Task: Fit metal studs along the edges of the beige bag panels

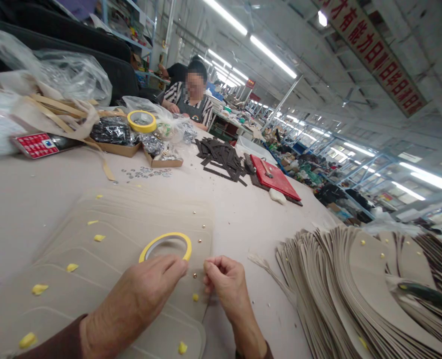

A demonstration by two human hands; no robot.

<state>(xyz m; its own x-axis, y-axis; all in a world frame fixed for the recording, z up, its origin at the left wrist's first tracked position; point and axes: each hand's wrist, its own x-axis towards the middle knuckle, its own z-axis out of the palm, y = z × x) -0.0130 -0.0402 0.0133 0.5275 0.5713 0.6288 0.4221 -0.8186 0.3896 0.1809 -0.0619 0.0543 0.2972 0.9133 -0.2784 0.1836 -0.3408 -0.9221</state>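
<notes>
A thin roll of yellow tape (188, 243) is gripped in my left hand (138, 294), over the right part of some stacked beige panels (138, 219). Close beside it, my right hand (228, 279) is closed in a pinch near the panels' right edge. Whatever those fingertips hold, if anything, is too small to make out. Small yellow tape pieces (99, 238) dot the top panel, with one yellow piece (195, 297) just below the gap between my hands. Several small metal studs (200, 241) run along the panel's right edge.
Fanned beige panels (333, 289) with a dark green-handled tool (428, 295) lie at right. Farther back are dark strips (223, 157), a red pad (275, 177), loose metal bits (146, 172), a small box (164, 162) and another tape roll (141, 121). A person (191, 97) sits across the table.
</notes>
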